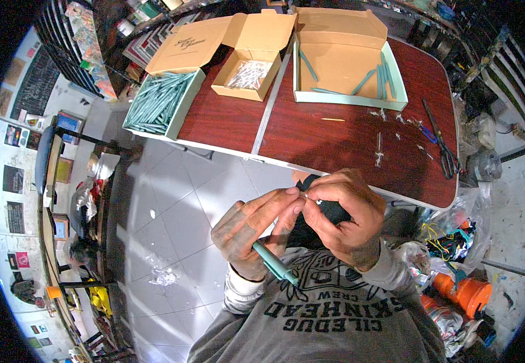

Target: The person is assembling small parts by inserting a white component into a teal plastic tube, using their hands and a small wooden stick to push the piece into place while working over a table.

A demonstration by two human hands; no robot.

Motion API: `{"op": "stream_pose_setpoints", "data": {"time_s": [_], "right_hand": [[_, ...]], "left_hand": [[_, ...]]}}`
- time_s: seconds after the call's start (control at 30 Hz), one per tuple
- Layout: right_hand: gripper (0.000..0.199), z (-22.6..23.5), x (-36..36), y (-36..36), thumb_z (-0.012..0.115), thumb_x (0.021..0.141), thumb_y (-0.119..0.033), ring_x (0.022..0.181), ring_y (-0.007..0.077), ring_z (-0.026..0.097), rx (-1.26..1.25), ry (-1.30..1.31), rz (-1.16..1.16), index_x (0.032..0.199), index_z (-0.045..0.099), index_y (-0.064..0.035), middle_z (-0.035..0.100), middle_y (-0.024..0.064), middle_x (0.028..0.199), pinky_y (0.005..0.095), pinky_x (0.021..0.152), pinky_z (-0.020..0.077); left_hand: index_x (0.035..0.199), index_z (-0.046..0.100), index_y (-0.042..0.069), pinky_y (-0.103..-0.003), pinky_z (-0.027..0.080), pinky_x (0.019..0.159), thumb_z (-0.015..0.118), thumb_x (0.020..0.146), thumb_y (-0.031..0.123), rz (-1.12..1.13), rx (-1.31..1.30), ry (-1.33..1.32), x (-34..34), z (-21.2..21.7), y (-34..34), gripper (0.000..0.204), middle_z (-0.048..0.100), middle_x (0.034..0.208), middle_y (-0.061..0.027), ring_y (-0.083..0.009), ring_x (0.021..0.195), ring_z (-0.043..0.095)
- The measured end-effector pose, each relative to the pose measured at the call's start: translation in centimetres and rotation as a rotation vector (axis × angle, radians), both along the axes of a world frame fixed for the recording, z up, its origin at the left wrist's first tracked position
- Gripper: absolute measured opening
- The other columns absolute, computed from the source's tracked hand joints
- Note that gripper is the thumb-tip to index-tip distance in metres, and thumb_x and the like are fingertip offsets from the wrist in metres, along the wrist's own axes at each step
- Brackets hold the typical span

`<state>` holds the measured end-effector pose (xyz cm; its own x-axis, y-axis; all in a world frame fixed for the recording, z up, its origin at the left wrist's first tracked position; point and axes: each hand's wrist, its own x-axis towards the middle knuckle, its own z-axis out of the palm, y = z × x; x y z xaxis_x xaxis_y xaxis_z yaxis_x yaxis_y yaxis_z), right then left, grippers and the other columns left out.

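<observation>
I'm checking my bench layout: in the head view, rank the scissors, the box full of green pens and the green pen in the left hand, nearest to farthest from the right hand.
1. Green pen, held in the left hand.
2. Scissors, right side of the table.
3. Box full of green pens, table's left end.

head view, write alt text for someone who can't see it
The left hand holds a green pen, close to the right hand, before a dark red table. On it: three open boxes, two containing green pens, plus scissors.
</observation>
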<state>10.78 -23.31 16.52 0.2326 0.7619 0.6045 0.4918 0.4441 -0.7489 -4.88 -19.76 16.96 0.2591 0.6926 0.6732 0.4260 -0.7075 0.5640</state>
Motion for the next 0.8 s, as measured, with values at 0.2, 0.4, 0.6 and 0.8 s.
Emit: {"op": "stream_pose_setpoints", "data": {"time_s": [0.2,0.4,0.6,0.8], "right_hand": [[0.020,0.6,0.0,-0.4,0.080,0.072,-0.005,0.078,0.0278,0.067,-0.005,-0.056,-0.012,0.086,0.066,-0.0097,0.070,0.0076,0.085,0.0385,0.072,0.0501],[0.022,0.7,-0.1,-0.4,0.080,0.069,-0.002,0.076,0.0258,0.067,0.021,-0.064,-0.013,0.085,0.067,-0.0085,0.070,0.0076,0.084,0.0367,0.072,0.0496],[0.023,1.0,-0.2,-0.5,0.080,0.067,0.004,0.076,0.0228,0.068,0.051,-0.098,0.002,0.085,0.068,-0.0044,0.071,0.0095,0.084,0.0333,0.071,0.0491],[0.024,0.8,-0.3,-0.3,0.080,0.067,0.004,0.074,0.0233,0.067,0.073,-0.100,0.002,0.085,0.067,-0.0043,0.071,0.0096,0.084,0.0340,0.070,0.0480]], "left_hand": [[0.093,0.076,0.007,-0.028,0.048,0.058,0.082,0.080,0.014,0.037,0.025,0.113,-0.2,0.9,-0.4,0.016,0.077,0.087,-0.0072,-0.0168,0.070,0.072],[0.094,0.077,0.008,-0.027,0.045,0.053,0.080,0.080,0.010,0.032,0.103,0.107,-0.3,0.7,-0.6,0.015,0.077,0.086,-0.0064,-0.0159,0.068,0.072],[0.095,0.077,0.008,-0.026,0.045,0.051,0.078,0.082,0.008,0.072,0.142,0.098,-0.4,0.0,-0.8,0.014,0.077,0.086,-0.0071,-0.0160,0.069,0.073],[0.095,0.077,0.007,-0.025,0.046,0.052,0.078,0.083,0.009,0.090,0.132,0.133,-0.6,0.2,-0.9,0.012,0.077,0.087,-0.0067,-0.0159,0.071,0.074]]}}
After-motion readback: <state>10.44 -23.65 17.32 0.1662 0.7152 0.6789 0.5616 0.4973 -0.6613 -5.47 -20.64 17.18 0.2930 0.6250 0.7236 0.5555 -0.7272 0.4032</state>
